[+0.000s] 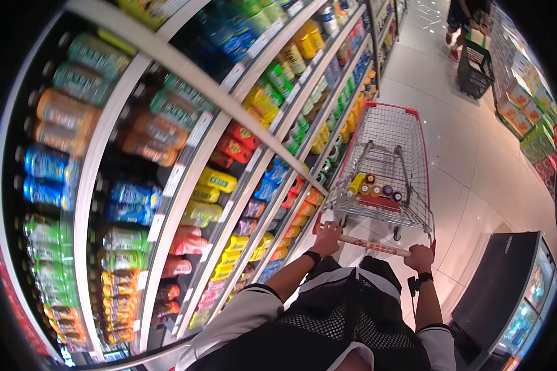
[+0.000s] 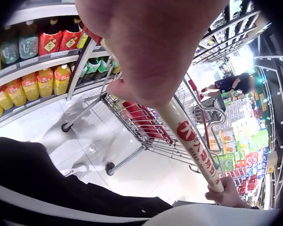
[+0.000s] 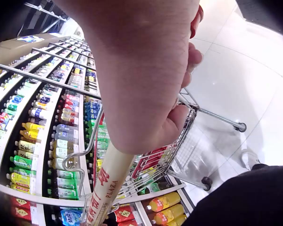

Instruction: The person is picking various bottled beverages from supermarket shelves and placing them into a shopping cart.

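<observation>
My left hand and right hand are gripping the cream, red-lettered handle of a silver wire cart; pale-edged drink shelves are standing left.

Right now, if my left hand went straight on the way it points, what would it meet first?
Past the handle it grips, your left hand would probably meet the cart's near end; depth is unclear.
</observation>
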Action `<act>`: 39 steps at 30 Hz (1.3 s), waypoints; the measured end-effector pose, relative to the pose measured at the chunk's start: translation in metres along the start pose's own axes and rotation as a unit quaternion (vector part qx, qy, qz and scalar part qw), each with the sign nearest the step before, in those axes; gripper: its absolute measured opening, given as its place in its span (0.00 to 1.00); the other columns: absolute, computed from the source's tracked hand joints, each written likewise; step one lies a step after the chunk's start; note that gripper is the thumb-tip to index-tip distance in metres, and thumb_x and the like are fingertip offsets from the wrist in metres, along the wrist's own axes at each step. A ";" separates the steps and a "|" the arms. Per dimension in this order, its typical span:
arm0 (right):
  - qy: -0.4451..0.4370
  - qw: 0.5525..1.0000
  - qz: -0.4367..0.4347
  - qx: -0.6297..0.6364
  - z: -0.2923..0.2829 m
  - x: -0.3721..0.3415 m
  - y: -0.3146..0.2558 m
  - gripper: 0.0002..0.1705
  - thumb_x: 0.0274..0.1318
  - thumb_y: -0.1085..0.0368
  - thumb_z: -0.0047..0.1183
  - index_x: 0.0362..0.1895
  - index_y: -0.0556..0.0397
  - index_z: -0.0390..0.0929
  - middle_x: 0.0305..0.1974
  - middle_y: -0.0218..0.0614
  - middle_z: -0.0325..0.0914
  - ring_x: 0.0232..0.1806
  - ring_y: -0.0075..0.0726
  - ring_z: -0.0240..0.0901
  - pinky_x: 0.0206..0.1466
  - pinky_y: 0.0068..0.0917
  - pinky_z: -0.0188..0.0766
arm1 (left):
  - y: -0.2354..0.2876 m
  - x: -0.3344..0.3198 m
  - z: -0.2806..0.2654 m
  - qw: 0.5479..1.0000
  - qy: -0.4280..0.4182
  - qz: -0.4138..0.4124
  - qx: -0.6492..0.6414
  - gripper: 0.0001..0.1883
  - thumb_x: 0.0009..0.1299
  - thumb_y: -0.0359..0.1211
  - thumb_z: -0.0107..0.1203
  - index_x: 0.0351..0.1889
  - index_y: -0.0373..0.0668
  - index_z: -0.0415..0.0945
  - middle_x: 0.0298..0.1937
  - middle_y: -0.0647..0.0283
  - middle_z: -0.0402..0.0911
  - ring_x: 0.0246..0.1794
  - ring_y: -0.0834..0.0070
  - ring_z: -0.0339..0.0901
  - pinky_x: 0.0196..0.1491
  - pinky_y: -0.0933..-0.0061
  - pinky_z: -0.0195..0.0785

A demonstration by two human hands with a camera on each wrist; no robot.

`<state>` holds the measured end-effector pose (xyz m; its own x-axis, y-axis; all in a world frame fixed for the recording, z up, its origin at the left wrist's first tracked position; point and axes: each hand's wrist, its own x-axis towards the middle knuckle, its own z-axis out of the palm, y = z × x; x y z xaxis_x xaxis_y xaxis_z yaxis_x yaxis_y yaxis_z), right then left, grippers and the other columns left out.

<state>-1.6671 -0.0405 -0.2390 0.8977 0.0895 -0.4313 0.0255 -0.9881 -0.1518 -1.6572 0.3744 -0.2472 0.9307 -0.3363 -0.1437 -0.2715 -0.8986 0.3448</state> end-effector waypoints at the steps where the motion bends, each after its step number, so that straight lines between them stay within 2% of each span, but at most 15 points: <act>1: 0.007 1.000 0.009 0.007 0.008 -0.009 -0.002 0.17 0.40 0.53 0.61 0.35 0.41 0.94 0.34 0.41 0.90 0.39 0.53 0.88 0.46 0.45 0.84 | -0.002 -0.011 0.004 1.000 0.003 -0.008 -0.003 0.23 0.56 0.29 0.63 0.53 0.47 0.81 0.60 0.56 0.78 0.70 0.53 0.70 0.67 0.37 0.56; 7: 0.020 0.999 0.035 -0.027 0.047 -0.055 -0.016 0.12 0.40 0.53 0.63 0.30 0.40 0.93 0.31 0.39 0.89 0.37 0.53 0.88 0.45 0.46 0.84 | -0.021 -0.055 0.014 0.988 -0.078 0.084 -0.101 0.23 0.58 0.26 0.59 0.54 0.48 0.80 0.53 0.57 0.80 0.66 0.55 0.73 0.66 0.36 0.55; 9: 0.017 0.999 0.022 -0.020 0.056 -0.074 -0.020 0.13 0.40 0.53 0.63 0.30 0.39 0.93 0.31 0.39 0.89 0.37 0.53 0.88 0.45 0.46 0.84 | -0.028 -0.080 0.015 0.979 -0.031 0.119 -0.166 0.23 0.58 0.26 0.58 0.54 0.46 0.80 0.51 0.59 0.80 0.64 0.56 0.74 0.66 0.40 0.55; 12: 0.005 0.999 0.030 -0.024 0.075 -0.105 -0.030 0.13 0.39 0.53 0.63 0.31 0.39 0.93 0.33 0.38 0.90 0.38 0.53 0.88 0.55 0.45 0.82 | -0.017 -0.109 0.005 0.979 -0.034 0.115 -0.165 0.22 0.61 0.23 0.55 0.55 0.46 0.79 0.51 0.61 0.79 0.62 0.61 0.73 0.62 0.50 0.54; 15: -0.018 0.998 0.064 0.007 0.091 -0.128 -0.036 0.14 0.39 0.52 0.63 0.30 0.40 0.93 0.34 0.38 0.90 0.41 0.52 0.88 0.68 0.47 0.73 | -0.019 -0.138 0.013 0.971 -0.005 0.123 -0.205 0.21 0.62 0.22 0.54 0.55 0.46 0.80 0.50 0.62 0.80 0.61 0.62 0.74 0.62 0.50 0.55; 17: -0.054 0.995 0.077 0.032 0.109 -0.138 -0.039 0.14 0.38 0.52 0.63 0.30 0.40 0.93 0.34 0.38 0.90 0.40 0.53 0.88 0.69 0.49 0.72 | -0.025 -0.151 0.021 0.968 0.007 0.128 -0.216 0.20 0.63 0.23 0.54 0.54 0.47 0.80 0.49 0.62 0.80 0.59 0.61 0.76 0.61 0.50 0.56; 21: -0.081 0.995 0.056 0.025 0.115 -0.166 -0.044 0.14 0.36 0.53 0.63 0.30 0.39 0.93 0.35 0.41 0.90 0.41 0.55 0.88 0.69 0.52 0.73 | -0.030 -0.162 0.012 0.955 -0.105 0.106 -0.257 0.14 0.64 0.25 0.54 0.48 0.44 0.80 0.47 0.58 0.81 0.56 0.55 0.79 0.62 0.35 0.59; 23: -0.124 0.989 0.075 0.039 0.120 -0.172 -0.044 0.12 0.37 0.53 0.63 0.28 0.39 0.92 0.34 0.41 0.89 0.41 0.56 0.87 0.75 0.56 0.68 | -0.033 -0.162 -0.007 0.939 -0.100 0.136 -0.301 0.08 0.67 0.29 0.57 0.44 0.44 0.79 0.43 0.56 0.81 0.52 0.53 0.81 0.57 0.36 0.66; 24: -0.100 0.989 0.072 0.078 0.134 -0.170 -0.041 0.10 0.37 0.54 0.63 0.26 0.40 0.90 0.32 0.42 0.88 0.40 0.56 0.87 0.71 0.56 0.73 | -0.049 -0.156 0.012 0.939 -0.036 0.204 -0.275 0.08 0.72 0.30 0.60 0.48 0.41 0.81 0.48 0.56 0.83 0.52 0.53 0.81 0.54 0.50 0.74; 26: -0.092 0.994 0.056 0.025 0.121 -0.180 -0.056 0.12 0.34 0.53 0.63 0.25 0.41 0.89 0.31 0.43 0.88 0.38 0.58 0.86 0.51 0.50 0.82 | -0.039 -0.139 -0.027 0.939 0.070 0.149 -0.303 0.13 0.68 0.24 0.62 0.50 0.35 0.81 0.51 0.49 0.83 0.53 0.49 0.81 0.60 0.51 0.75; 27: -0.116 0.991 0.061 0.027 0.110 -0.182 -0.064 0.12 0.32 0.54 0.63 0.25 0.42 0.89 0.30 0.44 0.87 0.38 0.58 0.86 0.48 0.50 0.82 | -0.048 -0.129 -0.013 0.951 0.159 0.176 -0.196 0.14 0.68 0.24 0.62 0.52 0.35 0.80 0.51 0.49 0.82 0.53 0.48 0.81 0.60 0.50 0.74; 28: -0.116 0.992 0.054 0.013 0.109 -0.185 -0.066 0.12 0.31 0.55 0.64 0.25 0.42 0.88 0.29 0.44 0.86 0.38 0.58 0.85 0.45 0.50 0.82 | -0.047 -0.118 -0.016 0.956 0.196 0.114 -0.185 0.20 0.66 0.25 0.63 0.57 0.33 0.77 0.53 0.46 0.78 0.54 0.47 0.78 0.60 0.50 0.73; 31: -0.128 0.989 0.065 0.030 0.103 -0.180 -0.070 0.14 0.29 0.55 0.65 0.26 0.44 0.87 0.28 0.43 0.85 0.38 0.58 0.85 0.42 0.51 0.81 | -0.061 -0.079 -0.026 0.972 0.146 -0.015 -0.183 0.28 0.68 0.33 0.67 0.64 0.33 0.71 0.55 0.44 0.76 0.59 0.41 0.74 0.66 0.45 0.68; 36: -0.184 0.974 0.069 0.108 0.095 -0.182 -0.071 0.15 0.34 0.61 0.67 0.34 0.44 0.85 0.33 0.37 0.87 0.44 0.54 0.86 0.43 0.52 0.81 | -0.089 -0.065 0.030 0.973 0.059 -0.124 -0.183 0.31 0.77 0.41 0.64 0.69 0.32 0.65 0.60 0.41 0.75 0.62 0.42 0.74 0.67 0.47 0.67; 39: -0.164 0.967 -0.017 0.196 0.099 -0.182 -0.057 0.22 0.41 0.55 0.79 0.40 0.46 0.85 0.32 0.37 0.86 0.41 0.56 0.85 0.47 0.50 0.83 | -0.094 -0.059 0.050 0.956 -0.008 -0.201 -0.213 0.27 0.82 0.43 0.58 0.68 0.32 0.69 0.62 0.41 0.76 0.62 0.44 0.76 0.65 0.48 0.71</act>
<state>-1.8750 0.0118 -0.2396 0.7106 0.2189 -0.6687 -0.1741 -0.8662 -0.4685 -1.6985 0.4647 -0.3175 0.9337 0.0053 -0.3581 0.2363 -0.7604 0.6049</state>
